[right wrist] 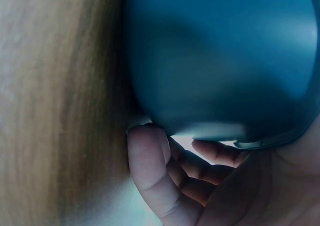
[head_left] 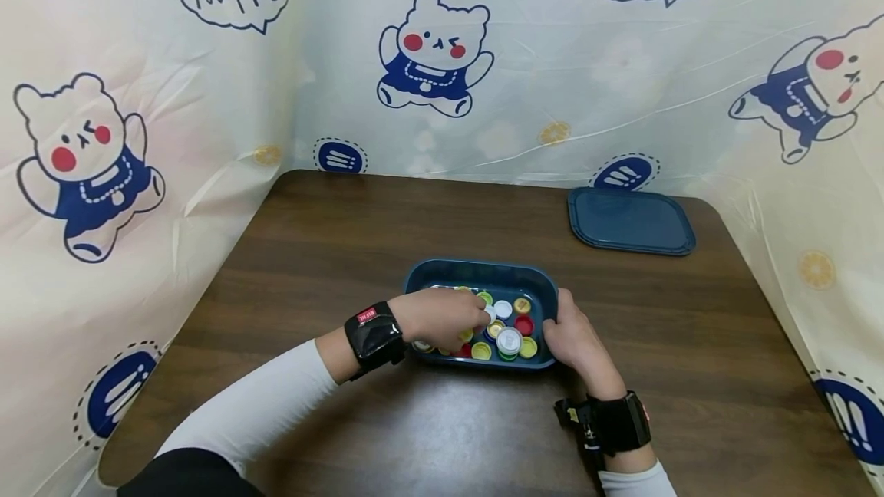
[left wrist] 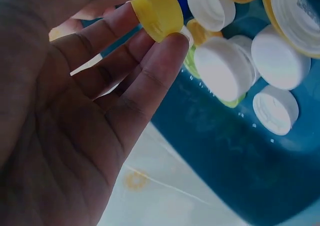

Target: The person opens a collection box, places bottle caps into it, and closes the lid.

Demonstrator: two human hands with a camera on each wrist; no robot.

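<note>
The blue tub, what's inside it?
The blue tub holds loose bottle caps: white, yellow, red, green. The left hand covers the caps beneath it.

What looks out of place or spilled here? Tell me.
Nothing stands out. The bottle caps all lie inside the blue container, none on the table. Its lid lies flat, apart, at the far right.

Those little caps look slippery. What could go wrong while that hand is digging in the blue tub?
The left hand holds a yellow cap only at its fingertips, so it might slip back among the loose caps. The right hand grips just one end of the blue tub, so a firm push could slide or tip it. The lid lies apart, so a tipped tub could spill caps.
</note>
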